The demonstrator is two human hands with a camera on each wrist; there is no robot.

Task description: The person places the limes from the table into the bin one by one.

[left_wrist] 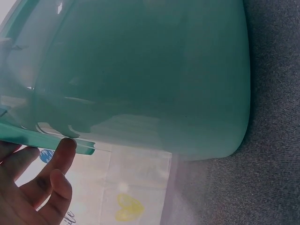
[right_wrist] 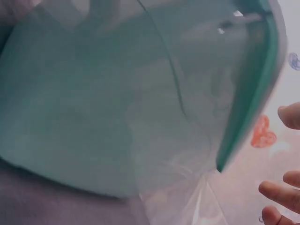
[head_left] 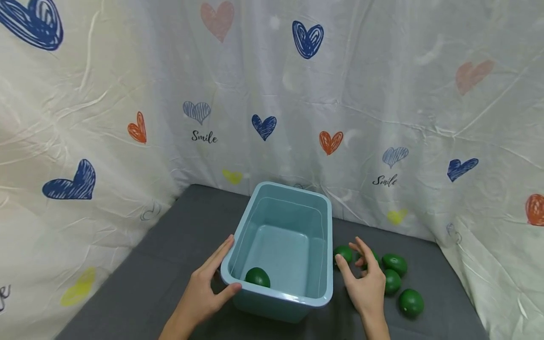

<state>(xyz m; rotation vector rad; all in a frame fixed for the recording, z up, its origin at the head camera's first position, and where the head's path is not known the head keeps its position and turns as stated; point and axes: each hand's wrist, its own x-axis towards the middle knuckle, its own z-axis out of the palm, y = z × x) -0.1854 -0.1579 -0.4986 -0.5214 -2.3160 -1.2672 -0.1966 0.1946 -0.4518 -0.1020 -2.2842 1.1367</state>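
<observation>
A light blue-green plastic bin (head_left: 278, 295) stands on the dark table, with one smooth, dark green round fruit (head_left: 257, 277) inside at its near left corner. My left hand (head_left: 208, 285) rests on that corner, fingers extended along the left side and thumb against the front rim. In the left wrist view, fingertips (left_wrist: 68, 143) lie right at the rim's underside. Right of the bin, my right hand (head_left: 365, 281) hovers over the loose fruits with thumb and fingers spread apart. Nothing shows between its fingers (right_wrist: 279, 191) in the right wrist view. One fruit (head_left: 374, 256) is partly hidden behind this hand.
Several more green fruits lie to the right, including a front one (head_left: 411, 302), a back one (head_left: 394, 264) and one beside the bin wall (head_left: 343, 253). A white curtain (head_left: 361, 85) printed with hearts hangs behind and around the grey table surface (head_left: 170, 257).
</observation>
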